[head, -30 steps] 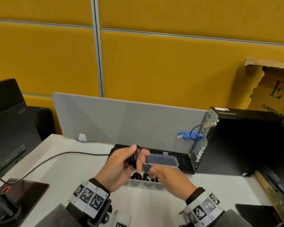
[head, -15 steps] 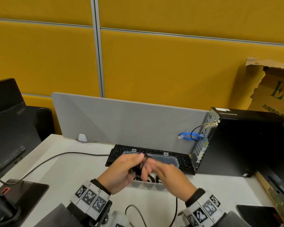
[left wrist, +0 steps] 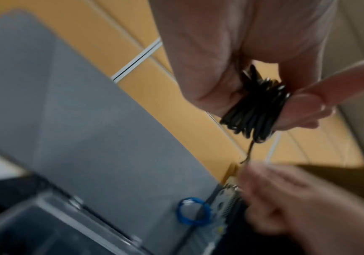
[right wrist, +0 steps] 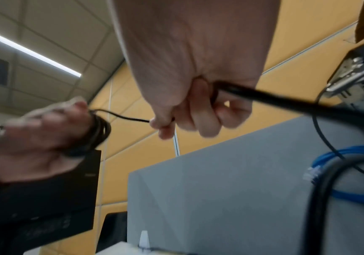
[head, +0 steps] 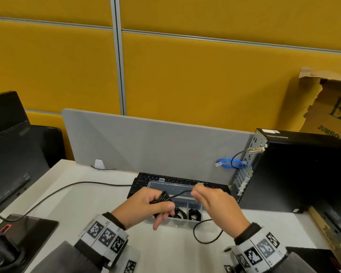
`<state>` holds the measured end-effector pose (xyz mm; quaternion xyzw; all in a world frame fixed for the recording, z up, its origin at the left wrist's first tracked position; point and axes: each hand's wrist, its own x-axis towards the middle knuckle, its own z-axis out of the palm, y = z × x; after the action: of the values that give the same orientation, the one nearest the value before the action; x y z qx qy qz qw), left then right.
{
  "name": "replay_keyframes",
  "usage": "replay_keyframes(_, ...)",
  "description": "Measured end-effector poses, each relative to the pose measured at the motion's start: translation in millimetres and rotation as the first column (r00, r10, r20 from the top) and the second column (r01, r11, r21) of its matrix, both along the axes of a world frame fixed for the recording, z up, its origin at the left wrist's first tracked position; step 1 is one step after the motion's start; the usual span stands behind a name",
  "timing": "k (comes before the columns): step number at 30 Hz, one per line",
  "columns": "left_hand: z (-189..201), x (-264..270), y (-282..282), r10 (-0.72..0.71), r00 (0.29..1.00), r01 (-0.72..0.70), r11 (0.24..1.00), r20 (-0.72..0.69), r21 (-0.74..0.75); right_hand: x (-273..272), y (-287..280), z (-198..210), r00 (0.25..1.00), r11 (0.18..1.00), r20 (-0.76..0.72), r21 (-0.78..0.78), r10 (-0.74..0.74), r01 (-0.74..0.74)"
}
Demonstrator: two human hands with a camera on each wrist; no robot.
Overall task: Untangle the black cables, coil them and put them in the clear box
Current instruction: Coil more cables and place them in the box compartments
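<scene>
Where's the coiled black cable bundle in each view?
Head: black cable bundle low centre, gripped by the left hand.
Left wrist: bundle upper right, under the palm.
Right wrist: bundle left of centre, blurred.
Shared landmark: blue cable loop.

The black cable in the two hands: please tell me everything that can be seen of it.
The black cable is thin, round and glossy, like rubber or plastic. Most of it is wound into a tight bundle of many loops, which the left hand grips between thumb and fingers. From the bundle a short, nearly taut strand runs to the right hand, which pinches it with curled fingers. Past that grip, the slack tail hangs down and loops on the white desk, in front of the clear box. No plug is visible.
</scene>
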<state>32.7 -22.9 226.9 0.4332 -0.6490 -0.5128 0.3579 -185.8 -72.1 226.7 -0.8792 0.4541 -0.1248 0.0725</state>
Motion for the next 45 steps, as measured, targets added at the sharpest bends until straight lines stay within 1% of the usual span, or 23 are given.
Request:
replay_keyframes(2, 4.2, -5.7, 0.4, 0.081, 0.963, -0.082, 0.997, -0.255, 0.008, 3.8, 3.0, -10.7, 0.998, 0.983, -0.023, 0.171, 0.064, -0.060)
replay_keyframes(4, 3.9, -10.4, -2.1, 0.193, 0.863, -0.188, 0.980, -0.467, 0.057, 13.7, 16.1, -19.8, 0.986, 0.917, -0.004, 0.369, 0.164, -0.151)
replay_keyframes(6, -1.5, -13.0, -6.6, 0.243, 0.788, -0.226, 0.969, -0.566, 0.101, 25.3, 32.3, -21.8, 0.965, 0.845, 0.013, 0.480, 0.263, -0.236)
replay_keyframes(8, -7.9, -16.5, -8.0, 0.267, 0.842, -0.262, 0.962, -0.469, 0.078, 31.8, 43.3, -15.5, 0.946, 0.835, 0.007, 0.469, 0.325, -0.290)
replay_keyframes(9, -11.5, -17.5, -7.8, 0.283, 0.893, -0.290, 0.956, -0.349, 0.033, 32.3, 45.3, -9.3, 0.943, 0.858, -0.014, 0.420, 0.331, -0.295)
replay_keyframes(11, -17.1, -17.7, -6.7, 0.286, 0.955, -0.293, 0.950, -0.075, -0.110, 30.0, 42.9, 5.8, 0.956, 0.929, -0.011, 0.242, 0.292, -0.280)
replay_keyframes(12, -19.2, -17.0, -6.2, 0.251, 0.968, -0.245, 0.957, 0.016, -0.155, 27.3, 38.2, 13.5, 0.968, 0.957, 0.027, 0.146, 0.251, -0.252)
replay_keyframes(13, -19.2, -17.1, -5.0, 0.188, 0.981, -0.179, 0.972, 0.050, -0.150, 23.5, 31.3, 19.2, 0.976, 0.976, 0.073, 0.057, 0.205, -0.209)
replay_keyframes(15, -16.1, -17.7, -4.7, 0.086, 0.996, -0.088, 0.994, -0.029, -0.070, 15.9, 13.6, 20.1, 0.973, 0.990, 0.189, -0.064, 0.133, -0.123)
replay_keyframes(17, -10.6, -17.4, -5.5, 0.076, 0.980, -0.081, 0.996, -0.182, -0.023, 10.2, 0.4, 11.7, 0.968, 0.996, 0.237, -0.058, 0.085, -0.073)
replay_keyframes(20, -2.3, -18.1, -1.8, 0.085, 0.938, -0.095, 0.995, -0.337, -0.011, 7.1, -7.7, -8.2, 0.971, 0.985, 0.228, 0.138, 0.075, -0.108)
replay_keyframes(23, -2.3, -21.1, 3.0, 0.055, 0.893, -0.053, 0.998, -0.446, 0.017, 8.6, -7.3, -23.5, 0.943, 0.914, 0.323, 0.354, 0.077, -0.196)
replay_keyframes(25, -3.1, -24.7, 4.1, 0.065, 0.851, -0.035, 0.997, -0.522, 0.066, 13.2, -2.4, -32.5, 0.933, 0.865, 0.349, 0.436, 0.092, -0.249)
replay_keyframes(28, 0.8, -26.8, 3.6, 0.072, 0.854, -0.003, 0.991, -0.516, 0.134, 17.4, 4.9, -34.2, 0.932, 0.846, 0.346, 0.459, 0.112, -0.272)
replay_keyframes(31, 6.0, -25.4, 6.6, -0.062, 0.903, 0.145, 0.975, -0.426, 0.166, 8.8, -5.4, -23.8, 0.922, 0.899, 0.387, 0.393, 0.030, -0.195)
replay_keyframes(33, 10.0, -27.7, 12.0, -0.126, 0.894, 0.224, 0.957, -0.429, 0.185, 5.3, -7.7, -12.3, 0.916, 0.912, 0.401, 0.368, 0.022, -0.183)
replay_keyframes(35, 15.6, -35.1, 13.1, -0.028, 0.846, 0.149, 0.971, -0.532, 0.185, 10.3, -1.7, -8.7, 0.933, 0.875, 0.347, 0.418, 0.097, -0.247)
replay_keyframes(37, 17.2, -39.6, 5.9, 0.206, 0.776, -0.096, 0.973, -0.597, 0.210, 19.1, 12.8, -11.2, 0.962, 0.834, 0.212, 0.490, 0.170, -0.256)
replay_keyframes(38, 14.6, -37.9, 0.8, 0.300, 0.759, -0.223, 0.953, -0.578, 0.203, 22.4, 20.0, -12.9, 0.965, 0.822, 0.162, 0.506, 0.208, -0.262)
replay_keyframes(39, 11.7, -35.4, -3.1, 0.364, 0.781, -0.333, 0.930, -0.508, 0.155, 24.0, 27.0, -12.9, 0.961, 0.808, 0.145, 0.519, 0.238, -0.278)
replay_keyframes(41, 1.0, -31.3, -5.7, 0.422, 0.877, -0.443, 0.896, -0.230, -0.044, 23.1, 34.7, -7.9, 0.952, 0.784, 0.149, 0.541, 0.267, -0.305)
replay_keyframes(43, -10.3, -29.8, -2.7, 0.413, 0.910, -0.396, 0.893, 0.039, -0.214, 19.7, 35.3, 1.8, 0.952, 0.803, 0.117, 0.514, 0.282, -0.301)
replay_keyframes(45, -18.5, -30.3, 0.4, 0.319, 0.931, -0.267, 0.927, 0.178, -0.263, 16.0, 32.0, 9.1, 0.960, 0.867, 0.057, 0.418, 0.275, -0.273)
